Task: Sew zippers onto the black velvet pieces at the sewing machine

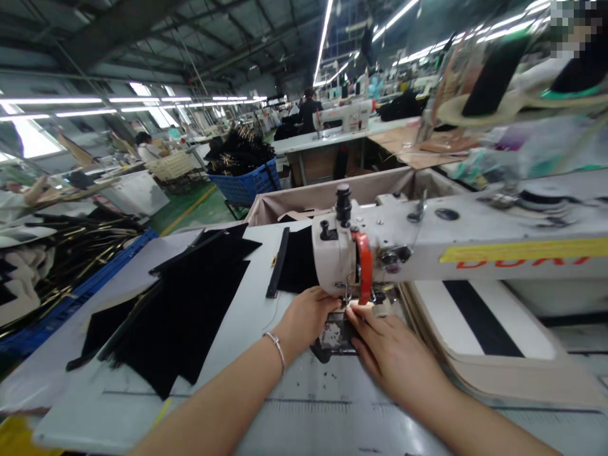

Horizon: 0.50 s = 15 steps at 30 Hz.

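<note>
Background blue basket (pixel 251 187) holds black pieces (pixel 237 153); left hand (pixel 304 320), right hand (pixel 401 354): cannot tell whether fingers (pixel 368 323) grip.

Single head-worn view: looks forward and down over your forearms (pixel 223 386), your left hand (pixel 306 320) and right hand (pixel 396 348) close below center, sewing machine (pixel 422 231) near at right, hall roof (pixel 142 38) far off up top.

Bright ceiling tubes (pixel 323 38), stretched edges, apparently some blur.

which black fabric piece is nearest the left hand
The piece partly hidden by the sewing machine's head, just beyond the left hand; the other black pieces lie overlapping farther left.
</note>
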Each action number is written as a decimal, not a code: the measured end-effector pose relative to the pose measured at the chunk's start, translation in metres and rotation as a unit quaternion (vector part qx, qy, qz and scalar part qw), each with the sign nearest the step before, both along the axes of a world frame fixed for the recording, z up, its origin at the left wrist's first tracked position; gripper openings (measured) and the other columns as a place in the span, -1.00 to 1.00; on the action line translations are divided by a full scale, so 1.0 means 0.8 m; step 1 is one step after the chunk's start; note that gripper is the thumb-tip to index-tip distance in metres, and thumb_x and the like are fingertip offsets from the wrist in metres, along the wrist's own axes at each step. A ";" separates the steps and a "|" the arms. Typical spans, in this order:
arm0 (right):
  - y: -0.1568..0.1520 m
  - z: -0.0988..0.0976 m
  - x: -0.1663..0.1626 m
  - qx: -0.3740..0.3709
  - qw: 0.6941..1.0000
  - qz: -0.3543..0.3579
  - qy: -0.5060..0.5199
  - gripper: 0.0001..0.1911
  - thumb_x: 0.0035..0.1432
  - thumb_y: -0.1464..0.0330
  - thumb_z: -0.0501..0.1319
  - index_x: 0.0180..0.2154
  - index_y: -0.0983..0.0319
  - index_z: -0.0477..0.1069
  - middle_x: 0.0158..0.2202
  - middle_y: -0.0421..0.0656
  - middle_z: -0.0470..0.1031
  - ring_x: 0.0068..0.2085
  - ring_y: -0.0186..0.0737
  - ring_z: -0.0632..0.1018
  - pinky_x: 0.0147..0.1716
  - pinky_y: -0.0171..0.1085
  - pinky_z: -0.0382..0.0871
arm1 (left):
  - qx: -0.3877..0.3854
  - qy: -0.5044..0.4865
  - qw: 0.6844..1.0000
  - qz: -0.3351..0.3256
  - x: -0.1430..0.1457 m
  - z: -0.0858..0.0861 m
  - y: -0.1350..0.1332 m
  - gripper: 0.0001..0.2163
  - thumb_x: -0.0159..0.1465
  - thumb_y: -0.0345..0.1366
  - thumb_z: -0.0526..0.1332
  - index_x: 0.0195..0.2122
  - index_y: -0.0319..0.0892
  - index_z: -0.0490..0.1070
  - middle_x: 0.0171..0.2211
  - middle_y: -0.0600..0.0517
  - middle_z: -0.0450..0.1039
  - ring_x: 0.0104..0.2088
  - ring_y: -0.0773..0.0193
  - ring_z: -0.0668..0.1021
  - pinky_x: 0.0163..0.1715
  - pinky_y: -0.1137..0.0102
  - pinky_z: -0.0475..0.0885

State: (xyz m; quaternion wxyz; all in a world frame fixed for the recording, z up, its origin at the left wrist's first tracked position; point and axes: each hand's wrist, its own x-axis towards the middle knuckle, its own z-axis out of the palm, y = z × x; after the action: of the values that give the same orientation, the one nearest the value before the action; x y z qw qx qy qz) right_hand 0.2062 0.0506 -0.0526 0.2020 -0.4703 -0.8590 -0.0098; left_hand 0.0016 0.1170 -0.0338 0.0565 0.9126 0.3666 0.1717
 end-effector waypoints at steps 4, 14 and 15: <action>-0.003 0.001 -0.005 0.030 0.999 -0.013 0.013 -0.55 0.20 0.41 0.11 0.13 0.28 0.30 0.06 -0.04 0.40 0.01 -0.08 0.42 0.04 -0.07 0.37 | 0.002 -0.033 0.999 -0.002 -0.003 -0.008 -0.001 -0.77 0.23 -0.57 0.17 -0.18 -0.14 0.49 -0.15 0.00 0.54 -0.10 0.21 0.54 -0.04 0.31 0.45; -0.029 0.032 0.030 0.222 0.973 0.066 0.018 -0.70 0.18 0.34 0.16 -0.02 0.10 0.42 -0.18 -0.28 0.55 -0.13 -0.27 0.54 -0.03 -0.23 0.43 | -0.056 -0.068 0.995 0.052 -0.009 -0.003 -0.012 -0.71 0.24 -0.37 0.23 -0.01 -0.06 0.44 0.00 0.00 0.45 0.01 0.16 0.47 0.07 0.24 0.38; -0.034 0.039 0.050 0.223 0.974 0.048 -0.006 -0.69 0.15 0.32 0.20 -0.03 0.09 0.43 -0.16 -0.28 0.55 -0.12 -0.24 0.54 -0.07 -0.23 0.45 | -0.053 -0.062 0.995 0.050 -0.011 0.000 -0.012 -0.71 0.24 -0.31 0.25 0.00 -0.05 0.44 0.01 0.00 0.45 0.02 0.15 0.46 0.09 0.22 0.36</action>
State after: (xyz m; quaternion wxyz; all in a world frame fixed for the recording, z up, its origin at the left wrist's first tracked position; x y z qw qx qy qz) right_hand 0.2463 0.0232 -0.0216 0.2967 -0.3715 -0.8580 -0.1942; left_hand -0.0074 0.1070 -0.0339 0.1189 0.8766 0.4160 0.2105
